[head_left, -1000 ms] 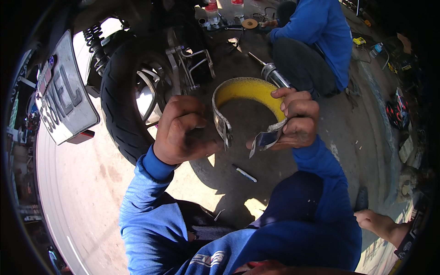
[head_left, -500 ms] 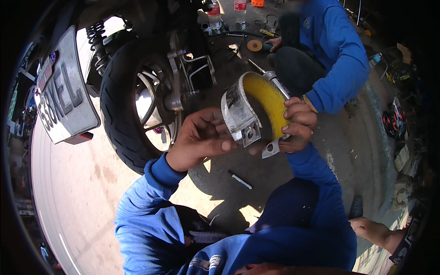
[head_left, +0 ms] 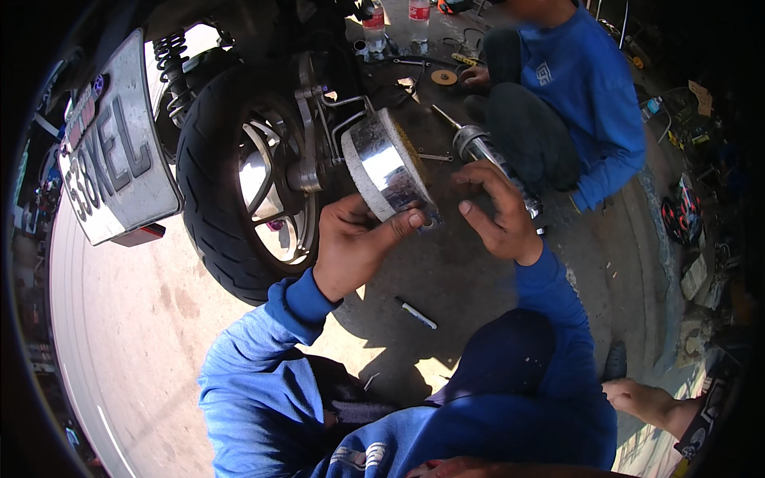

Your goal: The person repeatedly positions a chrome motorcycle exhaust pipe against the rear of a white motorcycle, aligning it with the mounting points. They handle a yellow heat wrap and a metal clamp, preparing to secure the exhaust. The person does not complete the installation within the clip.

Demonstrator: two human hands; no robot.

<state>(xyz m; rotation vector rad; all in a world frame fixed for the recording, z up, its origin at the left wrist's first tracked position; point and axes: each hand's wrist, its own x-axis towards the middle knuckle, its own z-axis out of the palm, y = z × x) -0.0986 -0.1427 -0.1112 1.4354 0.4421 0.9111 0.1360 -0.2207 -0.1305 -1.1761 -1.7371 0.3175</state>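
Observation:
My left hand (head_left: 356, 248) is closed on a shiny metal clamp band (head_left: 388, 167), with the thumb pressed on its near lower end. White edging runs along the band's left rim, and a yellowish lining shows at its right edge. To the right of the band, my right hand (head_left: 502, 213) is raised with fingers apart and nothing in it. Behind that hand stands a silver cylinder (head_left: 480, 150) with a thin rod at its far end, partly covered by the fingers.
At left are a motorcycle's rear wheel (head_left: 219, 183) and licence plate (head_left: 119, 151); a metal bracket (head_left: 343, 107) juts beside the wheel. A co-worker in a blue sleeve (head_left: 610, 119) crouches at right. On the floor lie a white marker (head_left: 417, 313) and an abrasive disc (head_left: 444, 77). Bottles (head_left: 418, 20) stand behind.
The band has moved left and turned, so its shiny outer face shows rather than the yellow lining. My right hand has let go of it and opened. The co-worker's body has shifted.

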